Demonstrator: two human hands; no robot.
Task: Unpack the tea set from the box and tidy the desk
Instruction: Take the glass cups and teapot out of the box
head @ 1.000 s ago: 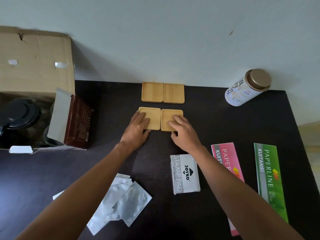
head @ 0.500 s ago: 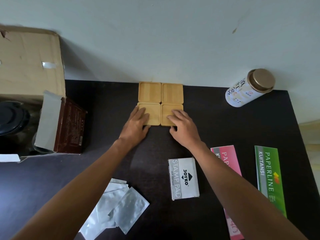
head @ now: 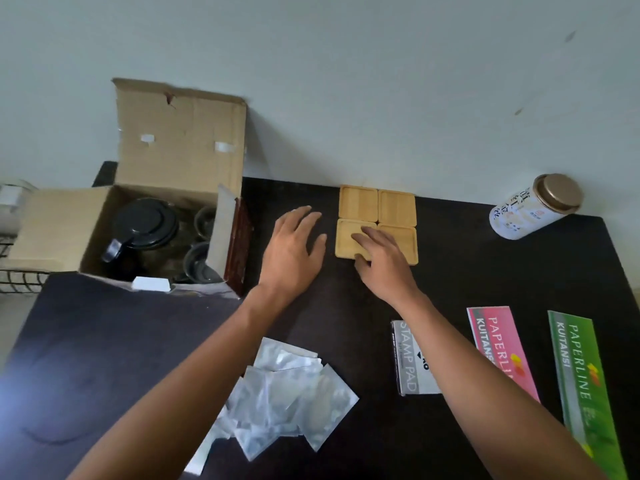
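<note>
Right hand [head: 382,263] flat on the coasters [head: 396,211] — left hand [head: 294,252] just beside.

so the two near coasters [head: 398,245] are now pushed right up against the back pair, making one tight square by the table's far edge. Left hand [head: 294,252] has come off them, now flat just beside; right hand [head: 384,261] stays on.

Bare desk [head: 485,271] lies between the coasters [head: 377,213] and tin [head: 533,209]; the open box [head: 145,237] blocks the left.
</note>
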